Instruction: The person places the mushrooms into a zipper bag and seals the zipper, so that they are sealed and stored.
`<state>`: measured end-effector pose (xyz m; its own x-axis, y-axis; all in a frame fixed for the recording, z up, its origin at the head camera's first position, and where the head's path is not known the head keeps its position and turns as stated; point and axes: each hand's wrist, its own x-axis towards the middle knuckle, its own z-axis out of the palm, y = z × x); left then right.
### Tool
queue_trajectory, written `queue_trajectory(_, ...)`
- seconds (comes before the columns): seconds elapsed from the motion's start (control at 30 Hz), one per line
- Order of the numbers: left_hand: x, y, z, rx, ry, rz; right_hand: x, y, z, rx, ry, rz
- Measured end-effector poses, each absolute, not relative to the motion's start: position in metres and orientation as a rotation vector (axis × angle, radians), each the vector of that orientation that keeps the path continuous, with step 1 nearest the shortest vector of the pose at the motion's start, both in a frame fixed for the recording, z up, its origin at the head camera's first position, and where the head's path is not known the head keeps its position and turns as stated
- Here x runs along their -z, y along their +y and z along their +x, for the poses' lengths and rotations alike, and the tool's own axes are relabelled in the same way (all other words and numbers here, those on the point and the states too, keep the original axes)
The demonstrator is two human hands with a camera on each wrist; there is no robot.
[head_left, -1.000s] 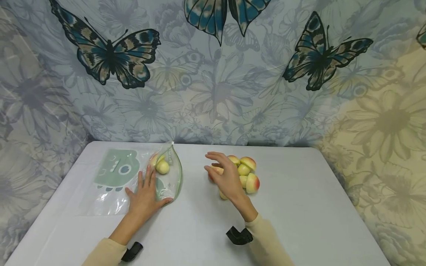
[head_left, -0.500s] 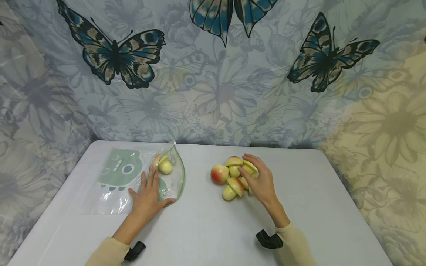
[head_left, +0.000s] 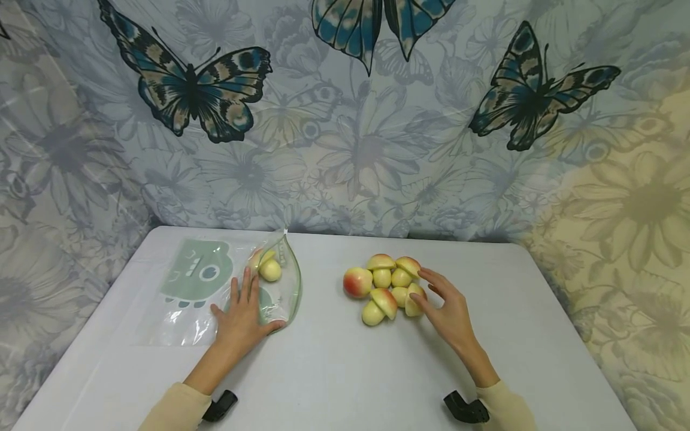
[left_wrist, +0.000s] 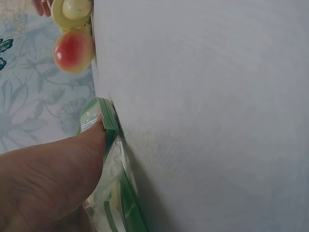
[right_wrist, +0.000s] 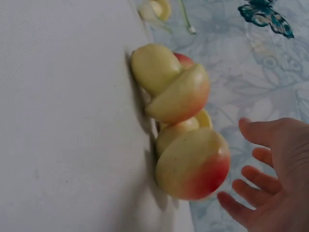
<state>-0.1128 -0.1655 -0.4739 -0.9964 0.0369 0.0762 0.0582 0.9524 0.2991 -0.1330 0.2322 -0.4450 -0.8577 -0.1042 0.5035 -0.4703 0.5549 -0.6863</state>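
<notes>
My left hand (head_left: pixel 237 323) lies with fingers spread on a clear zip bag (head_left: pixel 183 326) printed with a green cartoon face. The bag's green-edged mouth gapes to the right, and in the left wrist view my thumb rests at the green zip strip (left_wrist: pixel 110 121). Inside the bag shows a yellow mushroom-shaped piece (head_left: pixel 270 270). Several more mushroom-shaped pieces (head_left: pixel 381 299), yellow with red-tinged caps, sit grouped on the table. My right hand (head_left: pixel 451 311) hovers at the group's right side, fingers loosely bent and holding nothing. The right wrist view shows it apart from the nearest piece (right_wrist: pixel 193 164).
A white table (head_left: pixel 334 371) stands against a wall covering (head_left: pixel 366 149) with flowers and butterflies. A black wrist mount (head_left: pixel 221 406) is by the left sleeve, another black mount (head_left: pixel 466 408) by the right.
My right hand has moved right across the pieces to their right side, uncovering those it hid. The left hand stays on the bag; the head view has shifted slightly.
</notes>
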Motion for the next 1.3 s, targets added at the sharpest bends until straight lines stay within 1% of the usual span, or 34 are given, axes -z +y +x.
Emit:
queue_trajectory(0.3,0.474,-0.165,-0.113,0.475,-3.013,-0.082,0.454,0.244,-0.127,-1.301,-2.592,0.461)
queue_trajectory(0.7,0.474,-0.165,-0.11,0.497,-3.005,-0.091,0.465,0.244,-0.126,-1.331,-2.599,0.434)
queue_trajectory(1.03,0.474,-0.166,-0.111,0.491,-3.02,-0.081,0.463,0.244,-0.122,-1.312,-2.607,0.343)
queue_trajectory(1.3,0.473,-0.166,-0.111,0.491,-3.03,-0.071,0.454,0.253,-0.122,-1.326,-2.577,0.327)
